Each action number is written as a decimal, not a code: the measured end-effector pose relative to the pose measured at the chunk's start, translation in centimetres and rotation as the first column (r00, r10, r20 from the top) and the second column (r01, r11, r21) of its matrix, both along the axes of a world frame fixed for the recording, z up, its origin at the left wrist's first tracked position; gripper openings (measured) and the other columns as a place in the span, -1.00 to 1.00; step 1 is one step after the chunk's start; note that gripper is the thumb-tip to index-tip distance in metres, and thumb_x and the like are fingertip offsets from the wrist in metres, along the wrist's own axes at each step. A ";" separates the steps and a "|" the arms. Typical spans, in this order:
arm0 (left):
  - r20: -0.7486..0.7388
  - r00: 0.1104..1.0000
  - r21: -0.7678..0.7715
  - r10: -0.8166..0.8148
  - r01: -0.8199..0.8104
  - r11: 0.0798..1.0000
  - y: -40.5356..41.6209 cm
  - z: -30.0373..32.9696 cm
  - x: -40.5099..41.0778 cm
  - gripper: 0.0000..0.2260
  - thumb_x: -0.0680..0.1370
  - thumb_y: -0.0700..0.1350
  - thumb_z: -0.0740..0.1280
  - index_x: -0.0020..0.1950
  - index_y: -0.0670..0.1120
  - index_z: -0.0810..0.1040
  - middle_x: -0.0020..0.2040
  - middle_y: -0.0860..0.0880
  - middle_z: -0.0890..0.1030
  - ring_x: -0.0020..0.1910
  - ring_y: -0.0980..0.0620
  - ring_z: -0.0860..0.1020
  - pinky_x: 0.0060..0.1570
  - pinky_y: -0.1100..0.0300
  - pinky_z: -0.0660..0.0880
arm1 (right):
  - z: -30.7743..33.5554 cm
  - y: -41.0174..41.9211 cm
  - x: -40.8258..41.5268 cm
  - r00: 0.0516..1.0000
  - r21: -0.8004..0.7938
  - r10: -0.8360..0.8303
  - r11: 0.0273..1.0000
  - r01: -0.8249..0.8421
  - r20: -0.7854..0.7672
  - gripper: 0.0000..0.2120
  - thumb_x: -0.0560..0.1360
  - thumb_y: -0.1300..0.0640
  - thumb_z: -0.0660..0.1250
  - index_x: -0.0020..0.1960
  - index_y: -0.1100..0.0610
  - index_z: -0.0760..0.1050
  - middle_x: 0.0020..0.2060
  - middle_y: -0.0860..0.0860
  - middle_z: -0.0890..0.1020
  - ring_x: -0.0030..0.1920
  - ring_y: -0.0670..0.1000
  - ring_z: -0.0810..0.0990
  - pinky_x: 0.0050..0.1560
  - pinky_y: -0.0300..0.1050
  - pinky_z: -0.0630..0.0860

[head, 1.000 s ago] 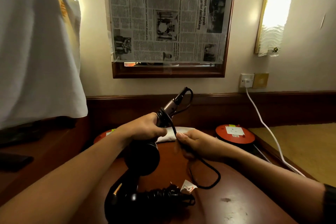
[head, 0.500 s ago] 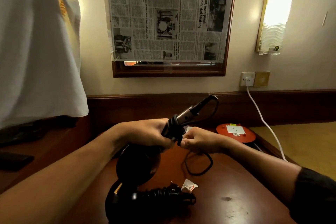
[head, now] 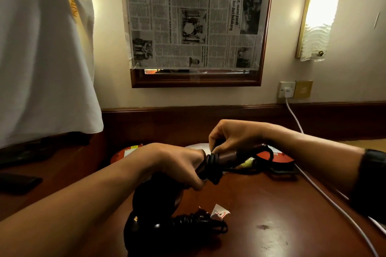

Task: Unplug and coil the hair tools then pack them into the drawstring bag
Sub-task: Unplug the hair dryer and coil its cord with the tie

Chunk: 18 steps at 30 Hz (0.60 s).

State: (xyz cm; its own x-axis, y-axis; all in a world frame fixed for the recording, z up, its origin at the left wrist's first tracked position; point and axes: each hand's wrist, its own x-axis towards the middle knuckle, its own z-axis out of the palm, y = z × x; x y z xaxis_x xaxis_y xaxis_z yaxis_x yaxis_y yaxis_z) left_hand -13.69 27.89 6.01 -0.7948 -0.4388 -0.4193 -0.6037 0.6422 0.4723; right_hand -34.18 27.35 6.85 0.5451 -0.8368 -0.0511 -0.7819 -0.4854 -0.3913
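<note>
The left hand (head: 179, 165) covers the near end of the brown styling tool (head: 225, 155), and its dark body below the fingers (head: 194, 183) is too shadowed to tell its shape. The black hair dryer (head: 146, 233) on the tabletop (head: 271, 204) is mostly lost in shadow, with its lower part cut off by the bottom edge. The white cloth (head: 41, 58) runs off the top and left edges, and the print on the newspaper (head: 196, 16) is mostly too small to read.
</note>
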 end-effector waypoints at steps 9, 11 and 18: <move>0.168 0.983 -0.248 0.068 -0.025 0.969 -0.3 -1.0 -2.2 -0.83 0.56 -0.12 0.36 0.10 -0.05 0.43 -0.23 0.00 0.45 -0.39 0.10 0.42 -0.38 0.25 0.39 | 2.2 1.0 2.0 0.972 -0.094 -0.030 0.996 0.008 -0.232 -0.77 0.57 0.00 0.36 -0.04 0.17 0.65 -0.18 0.10 0.68 -0.17 0.09 0.62 -0.10 0.03 0.55; 0.181 0.980 -0.297 0.088 -0.031 0.954 -0.4 -1.5 -2.5 -0.89 0.56 -0.11 0.35 -0.07 -0.05 0.42 -0.27 0.00 0.43 -0.40 0.09 0.39 -0.39 0.25 0.34 | 2.4 1.4 2.6 0.959 -0.113 -0.052 0.993 0.021 -0.279 -0.75 0.61 0.01 0.31 -0.01 0.16 0.66 -0.17 0.02 0.68 -0.17 0.02 0.63 -0.09 -0.05 0.55; 0.114 0.973 -0.476 0.200 -0.123 0.871 -1.7 -2.7 -2.2 -0.66 0.55 -0.08 0.35 0.22 -0.21 0.37 -0.24 -0.02 0.41 -0.39 0.06 0.39 -0.39 0.21 0.33 | 1.3 2.6 4.5 0.933 -0.237 -0.156 0.968 0.079 -0.325 -0.69 0.62 0.10 0.18 -0.19 0.21 0.57 -0.35 0.07 0.57 -0.36 0.05 0.45 -0.20 0.10 0.50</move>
